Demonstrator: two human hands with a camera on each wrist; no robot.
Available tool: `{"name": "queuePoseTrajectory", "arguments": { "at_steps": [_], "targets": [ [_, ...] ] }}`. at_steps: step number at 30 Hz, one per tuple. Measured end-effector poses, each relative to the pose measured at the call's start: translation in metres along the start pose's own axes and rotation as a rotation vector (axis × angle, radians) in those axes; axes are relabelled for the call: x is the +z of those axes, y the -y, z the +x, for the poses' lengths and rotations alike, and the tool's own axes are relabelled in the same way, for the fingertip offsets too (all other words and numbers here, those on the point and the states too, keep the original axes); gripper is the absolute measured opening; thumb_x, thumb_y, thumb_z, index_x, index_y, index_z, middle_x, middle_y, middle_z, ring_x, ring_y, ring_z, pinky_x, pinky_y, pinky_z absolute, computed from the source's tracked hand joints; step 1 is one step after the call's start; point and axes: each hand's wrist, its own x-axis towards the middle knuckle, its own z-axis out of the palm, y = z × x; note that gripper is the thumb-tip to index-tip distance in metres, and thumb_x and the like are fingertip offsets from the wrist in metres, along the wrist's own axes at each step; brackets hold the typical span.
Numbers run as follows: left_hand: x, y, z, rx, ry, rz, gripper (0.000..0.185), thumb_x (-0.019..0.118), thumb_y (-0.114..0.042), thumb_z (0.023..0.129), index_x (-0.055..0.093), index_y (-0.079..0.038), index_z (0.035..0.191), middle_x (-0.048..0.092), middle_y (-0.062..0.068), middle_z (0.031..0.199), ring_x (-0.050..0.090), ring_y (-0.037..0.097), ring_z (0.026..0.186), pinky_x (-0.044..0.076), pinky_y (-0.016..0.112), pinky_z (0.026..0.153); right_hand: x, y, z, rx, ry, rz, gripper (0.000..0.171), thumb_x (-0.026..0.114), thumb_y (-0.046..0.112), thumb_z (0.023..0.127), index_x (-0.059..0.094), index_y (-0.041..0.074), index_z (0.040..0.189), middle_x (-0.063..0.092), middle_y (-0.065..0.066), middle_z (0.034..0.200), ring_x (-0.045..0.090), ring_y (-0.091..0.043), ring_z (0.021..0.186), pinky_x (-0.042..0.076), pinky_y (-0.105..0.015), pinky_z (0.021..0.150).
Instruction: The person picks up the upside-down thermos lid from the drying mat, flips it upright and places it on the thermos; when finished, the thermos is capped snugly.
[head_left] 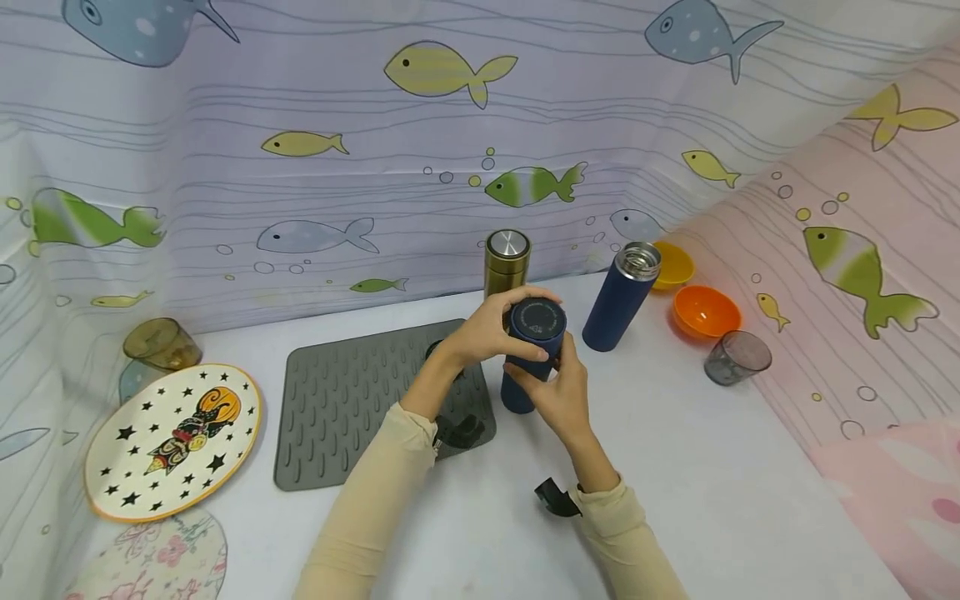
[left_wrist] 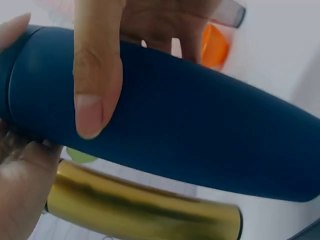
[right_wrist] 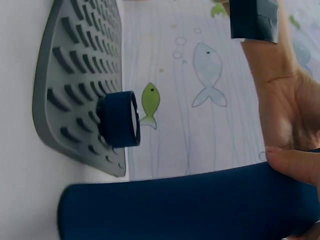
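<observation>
Both hands are on a dark blue flask, upright in front of me with a black-topped lid. My left hand grips round the lid from the left. Lower down, my right hand holds the body, its thumb lying across the blue side in the left wrist view. A seam between lid and body shows there. Whether the base touches the table I cannot tell. Close behind stands a gold flask with a steel-topped lid. To the right is a second blue flask, lidless, its steel mouth showing.
A grey drying mat lies at left, bearing a blue cap. Further left are a star-patterned plate and an amber glass. At right sit yellow and orange bowls and a grey glass. Fish-print curtain behind.
</observation>
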Motion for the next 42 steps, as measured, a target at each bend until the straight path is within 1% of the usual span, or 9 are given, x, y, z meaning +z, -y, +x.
{"name": "queuePoseTrajectory", "arguments": {
  "at_steps": [4,10,16,21,25,28,31,36,42],
  "targets": [
    [-0.005,-0.005,-0.015,-0.01,-0.097,0.102,0.077,0.076,0.005,0.08,0.041,-0.005,0.147,0.047,0.013,0.147,0.049,0.024,0.134,0.039,0.038,0.114,-0.003,-0.01,0.012,0.006,-0.005,-0.029,0.073,0.087,0.005,0.073,0.048,-0.004,0.134,0.064,-0.023,0.121,0.064,-0.037,0.112,0.053,-0.055,0.092],
    [-0.017,-0.009,-0.07,-0.055,-0.357,0.259,0.075,0.077,-0.003,0.084,0.04,-0.006,0.149,0.044,0.012,0.152,0.037,0.025,0.144,0.025,0.04,0.122,-0.008,-0.027,0.069,0.048,-0.163,-0.108,0.077,0.088,0.014,0.074,0.046,-0.001,0.136,0.063,-0.022,0.123,0.062,-0.036,0.114,0.049,-0.051,0.098],
    [-0.03,0.015,-0.109,-0.162,-0.421,0.337,0.071,0.076,-0.005,0.086,0.041,-0.003,0.147,0.044,0.017,0.152,0.036,0.031,0.145,0.024,0.046,0.122,-0.008,-0.06,0.109,0.157,-0.232,-0.189,0.083,0.086,0.022,0.076,0.041,0.005,0.144,0.061,-0.019,0.131,0.058,-0.036,0.122,0.043,-0.048,0.106],
    [-0.042,0.037,-0.116,-0.232,-0.453,0.412,0.072,0.077,-0.007,0.085,0.04,0.001,0.147,0.044,0.019,0.152,0.037,0.034,0.144,0.026,0.047,0.121,-0.009,-0.069,0.109,0.2,-0.264,-0.175,0.082,0.086,0.027,0.077,0.041,0.009,0.143,0.061,-0.017,0.131,0.058,-0.036,0.121,0.043,-0.048,0.106],
    [-0.051,0.055,-0.112,-0.37,-0.436,0.541,0.082,0.081,-0.016,0.083,0.036,-0.003,0.151,0.039,0.018,0.154,0.035,0.037,0.144,0.03,0.055,0.117,-0.007,-0.066,0.103,0.188,-0.239,-0.177,0.085,0.084,0.031,0.08,0.036,0.009,0.147,0.057,-0.017,0.137,0.055,-0.034,0.127,0.04,-0.047,0.11],
    [-0.054,0.07,-0.109,-0.459,-0.382,0.659,0.089,0.084,-0.019,0.08,0.033,-0.001,0.152,0.038,0.022,0.153,0.036,0.042,0.141,0.033,0.058,0.114,-0.006,-0.056,0.09,0.197,-0.226,-0.17,0.093,0.08,0.031,0.084,0.025,0.005,0.154,0.043,-0.019,0.15,0.043,-0.033,0.14,0.033,-0.045,0.117],
    [-0.053,0.083,-0.105,-0.471,-0.37,0.742,0.087,0.085,-0.016,0.078,0.038,0.005,0.147,0.045,0.024,0.146,0.044,0.041,0.135,0.037,0.055,0.112,-0.005,-0.039,0.067,0.199,-0.214,-0.158,0.093,0.077,0.027,0.087,0.018,0.001,0.155,0.031,-0.023,0.158,0.031,-0.033,0.147,0.029,-0.046,0.12],
    [-0.04,0.077,-0.108,-0.382,-0.439,0.749,0.078,0.088,-0.011,0.073,0.048,0.003,0.138,0.054,0.018,0.132,0.053,0.036,0.125,0.043,0.051,0.106,0.005,-0.015,0.028,0.223,-0.006,-0.046,0.072,0.074,0.019,0.09,0.036,-0.003,0.148,0.044,-0.025,0.148,0.048,-0.037,0.136,0.044,-0.049,0.108],
    [-0.009,0.031,-0.118,-0.215,-0.441,0.683,0.074,0.088,-0.009,0.071,0.051,-0.003,0.134,0.055,0.012,0.127,0.056,0.03,0.119,0.046,0.052,0.101,0.017,-0.003,0.005,0.536,0.501,0.321,0.061,0.064,0.024,0.098,0.04,-0.001,0.148,0.052,-0.026,0.141,0.062,-0.034,0.121,0.053,-0.044,0.099]
  ]
}}
